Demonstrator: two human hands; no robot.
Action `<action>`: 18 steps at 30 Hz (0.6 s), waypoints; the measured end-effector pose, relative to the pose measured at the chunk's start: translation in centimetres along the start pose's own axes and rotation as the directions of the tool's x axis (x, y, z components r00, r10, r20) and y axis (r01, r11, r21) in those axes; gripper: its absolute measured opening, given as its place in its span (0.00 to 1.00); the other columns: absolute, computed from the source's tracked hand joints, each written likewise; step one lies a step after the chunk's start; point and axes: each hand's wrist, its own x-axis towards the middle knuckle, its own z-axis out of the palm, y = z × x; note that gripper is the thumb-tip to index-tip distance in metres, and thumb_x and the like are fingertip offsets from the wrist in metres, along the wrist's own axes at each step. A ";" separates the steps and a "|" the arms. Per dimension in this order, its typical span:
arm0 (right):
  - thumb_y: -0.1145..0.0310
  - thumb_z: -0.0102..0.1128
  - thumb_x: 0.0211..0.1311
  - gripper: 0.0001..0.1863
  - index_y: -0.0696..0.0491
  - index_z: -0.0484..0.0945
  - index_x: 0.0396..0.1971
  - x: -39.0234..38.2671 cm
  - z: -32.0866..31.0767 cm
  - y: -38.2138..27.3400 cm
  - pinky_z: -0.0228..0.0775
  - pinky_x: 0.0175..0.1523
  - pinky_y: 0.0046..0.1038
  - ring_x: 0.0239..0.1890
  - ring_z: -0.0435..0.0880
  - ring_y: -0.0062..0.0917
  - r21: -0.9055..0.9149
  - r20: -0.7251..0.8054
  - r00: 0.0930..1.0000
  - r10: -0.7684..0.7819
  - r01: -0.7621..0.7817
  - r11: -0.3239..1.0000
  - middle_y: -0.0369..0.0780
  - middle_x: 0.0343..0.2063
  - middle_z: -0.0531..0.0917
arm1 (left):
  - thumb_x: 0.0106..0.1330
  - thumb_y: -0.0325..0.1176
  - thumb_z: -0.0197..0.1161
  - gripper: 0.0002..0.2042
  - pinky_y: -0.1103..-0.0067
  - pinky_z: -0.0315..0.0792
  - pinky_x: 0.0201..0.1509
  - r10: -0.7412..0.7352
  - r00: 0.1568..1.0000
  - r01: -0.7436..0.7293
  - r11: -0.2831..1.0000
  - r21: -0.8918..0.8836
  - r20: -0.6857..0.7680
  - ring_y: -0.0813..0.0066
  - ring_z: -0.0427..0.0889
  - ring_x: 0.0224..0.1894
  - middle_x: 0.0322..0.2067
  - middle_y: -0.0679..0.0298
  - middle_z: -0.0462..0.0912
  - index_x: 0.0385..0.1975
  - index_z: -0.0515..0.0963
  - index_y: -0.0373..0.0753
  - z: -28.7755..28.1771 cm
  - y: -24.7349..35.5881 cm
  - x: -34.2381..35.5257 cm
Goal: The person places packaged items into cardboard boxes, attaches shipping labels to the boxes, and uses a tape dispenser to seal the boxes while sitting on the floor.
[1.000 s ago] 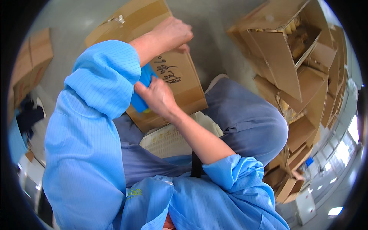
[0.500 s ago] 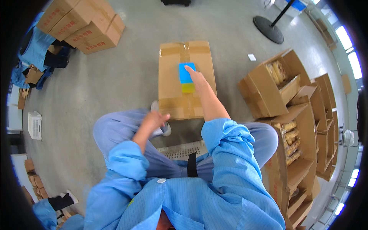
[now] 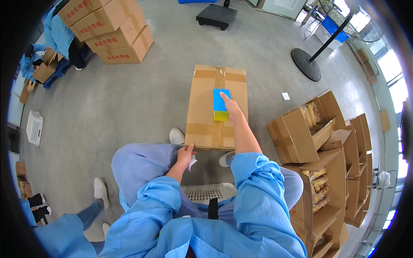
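A taped cardboard carton (image 3: 201, 105) lies closed on the floor in front of me. My right hand (image 3: 232, 108) grips a blue block-shaped object with a yellow-green near end (image 3: 221, 103), resting on the carton's top along the middle tape strip. Its thumb lies on the blue face. At the carton's near left corner is my left hand (image 3: 185, 155), fingers closed and touching the edge. A small white slip, like paper (image 3: 192, 162), hangs from its fingers, partly hidden by them.
Open cartons with bagged goods (image 3: 319, 189) crowd my right. Stacked closed cartons (image 3: 124, 43) stand far left, beside people in blue. A fan stand (image 3: 306, 64) and a black platform scale (image 3: 217, 16) are at the back. A white basket (image 3: 34, 128) sits left; another person's leg (image 3: 92, 208) is lower left.
My left hand has come from above my knee to the carton's near corner, and a white slip now shows in it. My right hand keeps its grip. The view has shifted; someone appears lower left.
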 end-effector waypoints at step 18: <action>0.48 0.57 0.57 0.30 0.62 0.73 0.46 -23.0 -1.6 10.3 0.66 0.47 0.22 0.39 0.74 0.18 0.036 0.077 0.996 0.041 -0.044 0.998 0.37 0.39 0.77 | 0.56 0.37 0.67 0.15 0.79 0.70 0.25 -0.042 0.999 0.050 0.948 -0.315 0.033 0.77 0.78 0.25 0.28 0.65 0.79 0.37 0.75 0.35 1.8 2.1 1.5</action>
